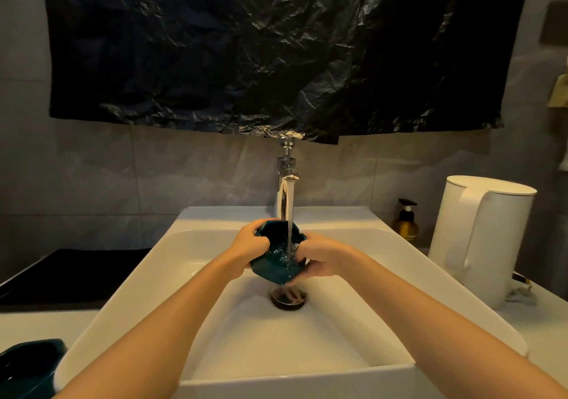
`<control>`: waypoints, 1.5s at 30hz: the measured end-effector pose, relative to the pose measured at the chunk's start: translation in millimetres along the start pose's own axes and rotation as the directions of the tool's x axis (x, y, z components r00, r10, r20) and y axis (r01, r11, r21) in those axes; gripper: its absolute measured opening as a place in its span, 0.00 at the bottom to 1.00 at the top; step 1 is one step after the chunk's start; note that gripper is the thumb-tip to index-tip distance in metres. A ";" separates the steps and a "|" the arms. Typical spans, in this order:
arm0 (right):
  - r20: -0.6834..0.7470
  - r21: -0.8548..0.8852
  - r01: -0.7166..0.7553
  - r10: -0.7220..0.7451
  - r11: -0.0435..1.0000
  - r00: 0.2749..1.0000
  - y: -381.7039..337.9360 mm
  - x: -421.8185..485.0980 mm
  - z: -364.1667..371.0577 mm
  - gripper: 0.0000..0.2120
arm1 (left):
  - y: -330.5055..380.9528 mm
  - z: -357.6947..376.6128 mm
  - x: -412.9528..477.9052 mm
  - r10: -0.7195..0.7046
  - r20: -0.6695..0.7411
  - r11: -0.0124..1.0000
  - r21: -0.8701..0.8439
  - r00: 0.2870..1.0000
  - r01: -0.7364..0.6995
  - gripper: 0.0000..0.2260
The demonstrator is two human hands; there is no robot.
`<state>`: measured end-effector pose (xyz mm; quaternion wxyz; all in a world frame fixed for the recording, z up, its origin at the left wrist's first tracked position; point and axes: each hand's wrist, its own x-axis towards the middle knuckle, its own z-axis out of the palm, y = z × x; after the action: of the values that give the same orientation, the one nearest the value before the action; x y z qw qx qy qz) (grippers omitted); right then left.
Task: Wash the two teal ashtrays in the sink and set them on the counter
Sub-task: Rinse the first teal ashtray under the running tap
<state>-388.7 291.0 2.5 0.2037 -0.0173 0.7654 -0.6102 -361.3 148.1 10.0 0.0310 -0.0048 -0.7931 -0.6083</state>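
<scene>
First ashtray (pixel 275 263): glossy dark teal, pale lettering inside, wet. Tilted on edge, clasped between left grip (pixel 250 245) and right grip (pixel 321 258), with the water stream (pixel 290 214) running into it.
Second ashtray (pixel 29 365): same teal glaze. Rests on the table (pixel 37 325), well left of the left grip, partly out of frame.

A crinkled black plastic sheet (pixel 246 45), shiny along its creases, fills the top at twelve o'clock. Just below it, a polished chrome metal tap (pixel 284 189) is bright and mirror-like. The white sink (pixel 147 275) is smooth and glossy, like glazed ceramic. At centre, a teal ashtray (pixel 276 254) looks glazed, wet and shiny. A second teal ashtray (pixel 27 365) at seven o'clock has the same gloss. At three o'clock, a white kettle (pixel 485 238) looks like matt plastic, beside a glossy amber bottle (pixel 405 223).
</scene>
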 end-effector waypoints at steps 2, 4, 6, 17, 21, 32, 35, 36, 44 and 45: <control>-0.032 -0.130 0.032 -0.036 0.991 0.999 3.3 3.4 1.2 0.22 | 2.6 -0.2 -1.7 -0.017 -0.004 0.999 0.039 1.000 0.017 0.25; -0.147 -0.273 0.058 -0.101 0.960 0.984 7.4 5.2 0.1 0.16 | 5.1 1.3 -3.1 -0.042 0.017 0.995 0.087 0.999 0.041 0.24; -0.210 -0.405 0.086 -0.184 0.910 0.960 11.7 9.4 -2.6 0.09 | 5.4 2.6 -3.7 -0.068 0.052 0.990 0.126 0.996 0.061 0.23; 0.108 -0.378 0.128 -0.093 0.917 0.990 3.7 1.2 -10.2 0.22 | 6.0 -0.1 -2.4 -0.107 0.053 0.980 0.173 0.993 0.096 0.21; -0.089 -0.468 0.172 -0.240 0.867 0.967 4.2 4.9 -4.8 0.17 | 9.2 1.9 -4.5 -0.046 0.046 0.984 0.173 0.998 0.037 0.21; 0.361 -0.019 0.088 -0.075 0.996 0.929 -0.6 -12.6 -6.1 0.12 | 4.5 -3.9 2.5 0.032 -0.070 0.958 0.288 0.997 -0.010 0.17; 0.245 0.035 0.089 -0.095 0.995 0.965 1.1 -3.6 -6.7 0.09 | 7.1 -4.6 1.5 0.061 -0.133 0.945 0.326 0.989 -0.015 0.16; 0.181 -0.043 0.129 -0.119 0.991 0.976 2.0 -2.6 -4.9 0.08 | 7.7 -4.7 1.8 0.069 -0.145 0.943 0.331 0.987 -0.017 0.16; 0.213 -0.063 0.137 -0.121 0.988 0.970 3.8 -1.0 -6.8 0.08 | 10.2 -7.0 0.5 0.111 -0.152 0.899 0.437 0.982 -0.034 0.13; 0.256 0.012 0.102 -0.102 0.995 0.961 2.4 -3.2 -7.1 0.08 | 10.2 -7.7 0.7 0.116 -0.157 0.892 0.450 0.981 -0.034 0.13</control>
<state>-387.6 299.0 2.3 0.2692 -0.1356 0.7311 -0.6120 -361.2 143.3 21.9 0.1260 0.0266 -0.9044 -0.4068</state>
